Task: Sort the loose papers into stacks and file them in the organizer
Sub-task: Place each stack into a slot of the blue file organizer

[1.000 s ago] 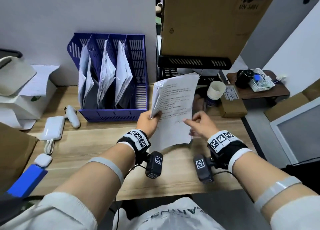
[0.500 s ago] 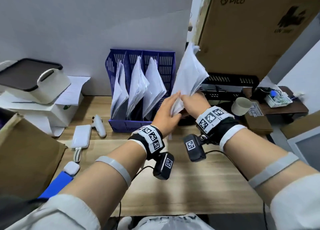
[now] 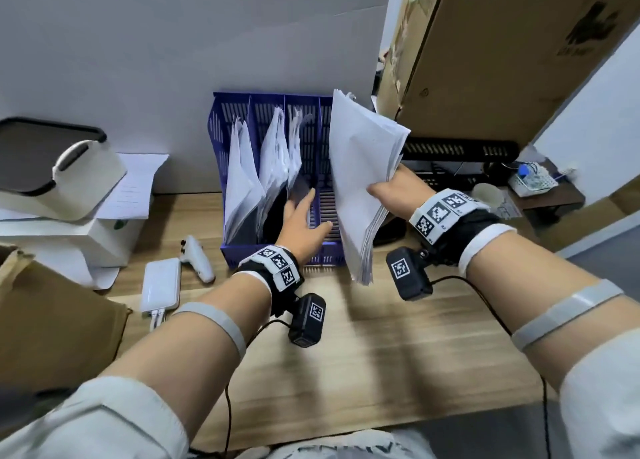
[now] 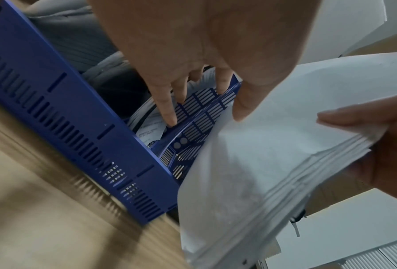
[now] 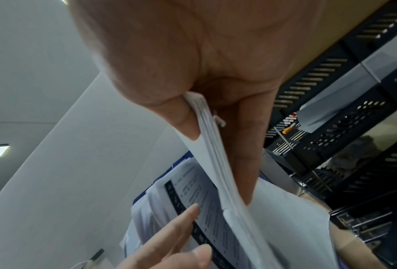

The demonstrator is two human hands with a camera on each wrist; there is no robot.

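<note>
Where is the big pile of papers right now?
In the head view the paper stack is held up in the right hand, just right of the blue organizer, whose rightmost slot the left hand reaches into.

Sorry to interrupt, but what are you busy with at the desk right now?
A person is filing papers. The right hand grips a stack of white sheets held upright over the right end of the blue organizer. The left hand, fingers straight, reaches into the organizer's right slots beside the dividers. Three slots to the left already hold paper; the stack is not yet in.
</note>
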